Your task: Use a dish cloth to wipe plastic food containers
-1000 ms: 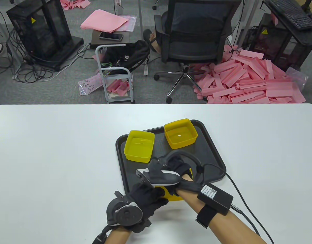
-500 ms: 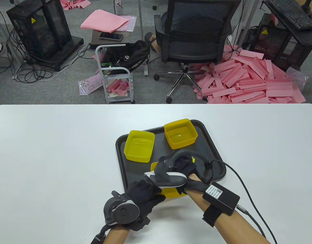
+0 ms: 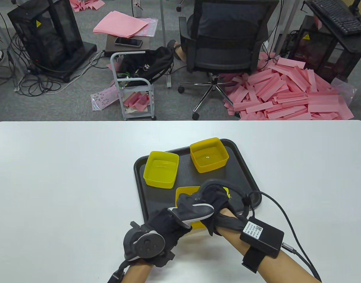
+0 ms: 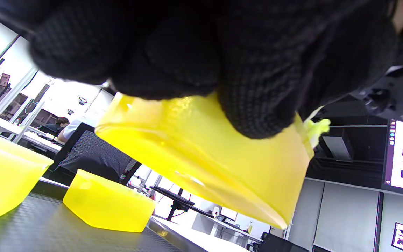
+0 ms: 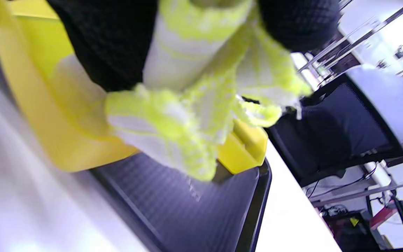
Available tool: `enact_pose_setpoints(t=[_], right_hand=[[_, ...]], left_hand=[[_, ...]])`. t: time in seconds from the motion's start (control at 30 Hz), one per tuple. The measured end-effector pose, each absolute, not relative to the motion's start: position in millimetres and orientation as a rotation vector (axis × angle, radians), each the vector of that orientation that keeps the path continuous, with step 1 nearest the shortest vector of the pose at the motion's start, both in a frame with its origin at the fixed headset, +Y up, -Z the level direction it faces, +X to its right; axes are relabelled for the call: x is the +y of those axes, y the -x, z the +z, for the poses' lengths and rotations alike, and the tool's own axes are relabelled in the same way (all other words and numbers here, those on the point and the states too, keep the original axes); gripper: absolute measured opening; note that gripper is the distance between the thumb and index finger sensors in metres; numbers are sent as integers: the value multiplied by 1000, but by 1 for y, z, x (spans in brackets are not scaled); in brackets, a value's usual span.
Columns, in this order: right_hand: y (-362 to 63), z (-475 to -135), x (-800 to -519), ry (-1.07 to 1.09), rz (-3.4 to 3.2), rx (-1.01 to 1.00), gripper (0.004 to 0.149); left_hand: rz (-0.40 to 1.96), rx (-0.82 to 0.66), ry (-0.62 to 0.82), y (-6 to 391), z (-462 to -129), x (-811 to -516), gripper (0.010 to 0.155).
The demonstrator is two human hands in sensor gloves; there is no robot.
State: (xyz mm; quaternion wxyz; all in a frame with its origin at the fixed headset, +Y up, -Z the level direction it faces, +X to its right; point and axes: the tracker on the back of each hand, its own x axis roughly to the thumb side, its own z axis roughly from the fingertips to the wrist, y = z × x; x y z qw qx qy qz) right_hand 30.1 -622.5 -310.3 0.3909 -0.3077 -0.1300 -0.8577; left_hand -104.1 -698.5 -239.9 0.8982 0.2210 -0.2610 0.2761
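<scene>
- The dark tray [image 3: 251, 179] on the white table [image 3: 51, 177] is the landmark; two yellow containers sit on its far half, one at the far left [image 3: 161, 169] and one at the far right [image 3: 209, 154].
- A third container [image 3: 185, 193] is lifted and tilted over the tray's near edge, as the left wrist view shows its base clear of the tray surface.
- The left hand [image 3: 165, 228] grips this held container [image 4: 205, 154] by its near wall, fingers [image 4: 257, 105] curled over the rim.
- The right hand [image 3: 214, 203] is closed around a bunched yellow-and-white dish cloth [image 5: 187, 115], which it presses against the container at the tray's near side.
- Judged step: wiping the held container, probably its inside or rim; the other two look untouched.
- Next, I would expect the cloth to work round the remaining walls while the left hand keeps its grip steady, then the container to go back on the tray.
</scene>
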Motion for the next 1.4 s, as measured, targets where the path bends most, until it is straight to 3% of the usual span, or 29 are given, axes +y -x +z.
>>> enact_pose_setpoints(t=[0.2, 0.23, 0.6, 0.8, 0.97, 1.13, 1.4], right_hand=[[-36, -322, -620, 705, -2319, -657, 45], [-29, -311, -628, 714, -2347, -673, 45], [-22, -324, -636, 804, -2731, -719, 47], [-30, -329, -634, 828, -2957, -504, 48], [-21, -323, -626, 781, -2892, -115, 49], [-15, -317, -626, 713, -2712, 131, 48], [-20, -309, -635, 760, -2444, 203, 49]], left_hand=[[581, -549, -452, 105, -239, -699, 42], [580, -548, -452, 105, -239, -699, 42], [614, -532, -445, 108, -241, -701, 44], [627, -537, -437, 109, -242, -701, 43], [574, -570, -432, 99, -239, -701, 43], [574, -581, -441, 97, -237, -699, 43], [593, -560, -445, 101, -238, -699, 42]])
